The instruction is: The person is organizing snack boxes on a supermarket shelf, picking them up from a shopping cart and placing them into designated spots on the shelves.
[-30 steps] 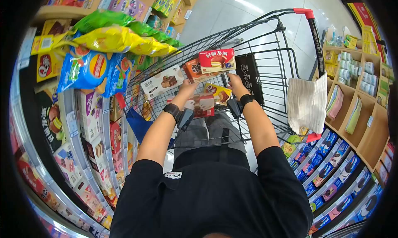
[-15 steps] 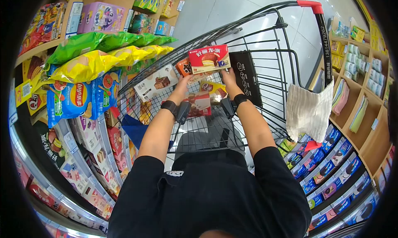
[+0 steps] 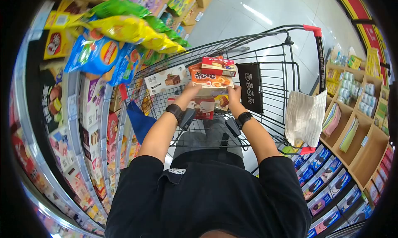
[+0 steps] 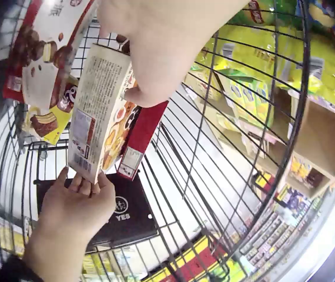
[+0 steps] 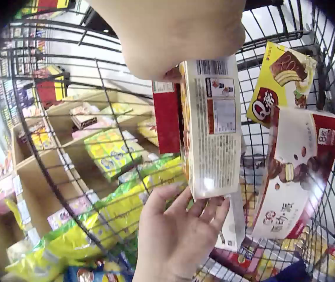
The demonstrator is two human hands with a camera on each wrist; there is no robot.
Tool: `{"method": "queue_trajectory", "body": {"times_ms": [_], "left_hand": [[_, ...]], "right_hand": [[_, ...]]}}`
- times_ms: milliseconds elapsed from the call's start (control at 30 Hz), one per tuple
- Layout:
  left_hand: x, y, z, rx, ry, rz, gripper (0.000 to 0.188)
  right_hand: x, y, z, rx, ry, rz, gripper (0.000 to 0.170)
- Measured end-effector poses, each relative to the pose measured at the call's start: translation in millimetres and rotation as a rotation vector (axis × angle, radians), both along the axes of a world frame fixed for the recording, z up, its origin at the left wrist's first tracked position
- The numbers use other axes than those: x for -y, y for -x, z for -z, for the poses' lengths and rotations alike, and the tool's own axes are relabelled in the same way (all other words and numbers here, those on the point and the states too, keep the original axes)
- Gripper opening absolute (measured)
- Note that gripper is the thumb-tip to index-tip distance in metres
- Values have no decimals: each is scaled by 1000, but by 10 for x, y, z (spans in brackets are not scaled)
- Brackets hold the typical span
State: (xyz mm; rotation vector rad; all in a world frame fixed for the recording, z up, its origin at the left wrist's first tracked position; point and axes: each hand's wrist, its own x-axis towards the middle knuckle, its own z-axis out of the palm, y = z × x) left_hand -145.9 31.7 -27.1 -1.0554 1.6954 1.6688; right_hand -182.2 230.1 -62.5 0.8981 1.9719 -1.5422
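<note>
An orange snack box [image 3: 211,79] is held by its two ends above the basket of a shopping cart [image 3: 271,51]. My left hand [image 3: 188,93] grips its left end, and my right hand [image 3: 235,97] grips its right end. Its cream printed side [image 4: 100,97] shows in the left wrist view, with the right hand's [image 4: 73,208] fingertips at the lower end. In the right wrist view the left hand's [image 5: 179,235] fingers support the bottom end. Just behind the orange box is a red box [image 3: 218,63]; what bears it is hidden.
In the cart are a white cake box [image 3: 166,79], a red-and-white box [image 5: 294,173], a yellow box [image 5: 284,82] and a black panel [image 3: 250,88]. Hanging chip bags [image 3: 97,51] and shelves flank its left; a cloth [image 3: 304,117] hangs at the right.
The red box, in front between my hands before, is now behind the orange one. The orange box has come forward and up into both hands' grip.
</note>
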Motion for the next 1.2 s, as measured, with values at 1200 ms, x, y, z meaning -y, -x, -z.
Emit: {"method": "queue_trajectory", "body": {"times_ms": [1200], "left_hand": [[-308,-5882,-3945,-1208,175,-752,53]], "right_hand": [[71,-4204,-4966,-1976,318,-1220,84]]}}
